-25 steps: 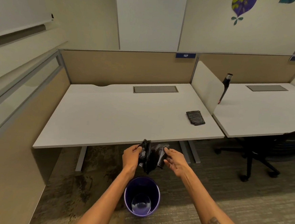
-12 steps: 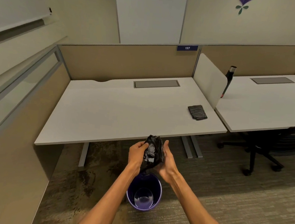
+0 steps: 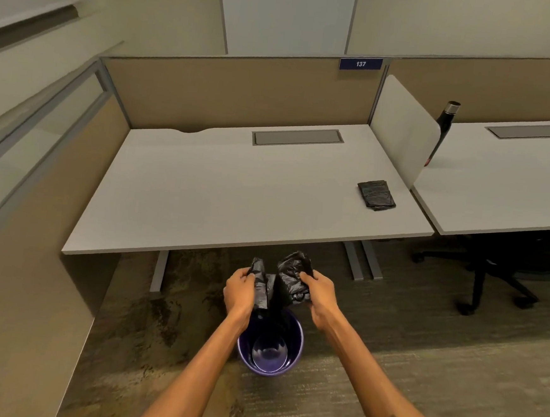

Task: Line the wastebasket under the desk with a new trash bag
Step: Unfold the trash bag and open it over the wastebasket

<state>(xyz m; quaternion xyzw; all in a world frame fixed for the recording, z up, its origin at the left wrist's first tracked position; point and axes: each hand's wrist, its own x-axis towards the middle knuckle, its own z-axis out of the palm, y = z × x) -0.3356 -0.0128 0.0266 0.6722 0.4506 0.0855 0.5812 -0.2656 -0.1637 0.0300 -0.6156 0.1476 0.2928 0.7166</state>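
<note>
A purple wastebasket [image 3: 292,362] stands on the carpet in front of the white desk [image 3: 222,197], with no liner inside. Directly above it I hold a crumpled black trash bag [image 3: 282,283] in both hands. My left hand [image 3: 239,291] grips its left part and my right hand [image 3: 321,294] grips the bunched right part. The bag is pulled slightly apart between them, and its lower end hangs toward the basket's far rim.
Another folded black bag [image 3: 376,194] lies on the desk near its right edge. A white divider [image 3: 404,133] separates a second desk [image 3: 506,180] with a dark bottle [image 3: 445,123]. A black office chair [image 3: 492,274] stands at the right. Partition walls close the left side.
My hands, pressed together around the bunched bag half a second ago, have spread apart, stretching the bag wider. The view has tilted down a little toward the wastebasket.
</note>
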